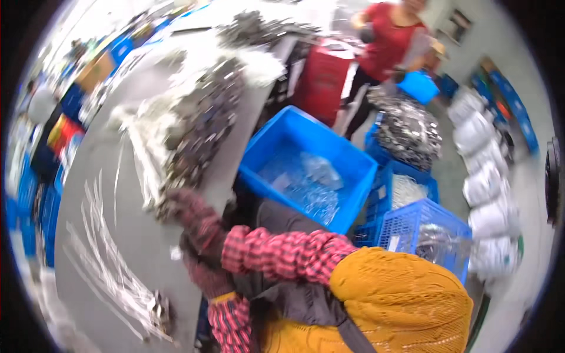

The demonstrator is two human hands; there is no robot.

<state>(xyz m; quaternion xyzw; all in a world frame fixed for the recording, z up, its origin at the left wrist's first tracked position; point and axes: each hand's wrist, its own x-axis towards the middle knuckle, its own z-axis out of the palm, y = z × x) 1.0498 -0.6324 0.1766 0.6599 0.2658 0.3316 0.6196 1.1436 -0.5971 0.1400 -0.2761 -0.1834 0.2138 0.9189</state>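
My right hand [197,216], in a dark red glove, reaches to the near end of a long pile of white cables with metallic ends [203,123] on the grey table [126,235]. Its fingertips meet the pile's lower end, but blur hides whether they grip anything. Just below, my left hand [206,273], gloved alike, is by the table edge, partly behind the right hand and wrist. Its fingers are not clear. On the table to the left lies a loose bundle of thin white cables [109,259], with metal ends gathered at the near side [160,312].
Right of the table stands a blue bin [309,165] with clear plastic bags in it. Beyond are a red container [322,82], a heap of shiny metallic parts [407,130], blue crates [421,220] and white sacks [485,188]. A person in red [388,41] stands at the back.
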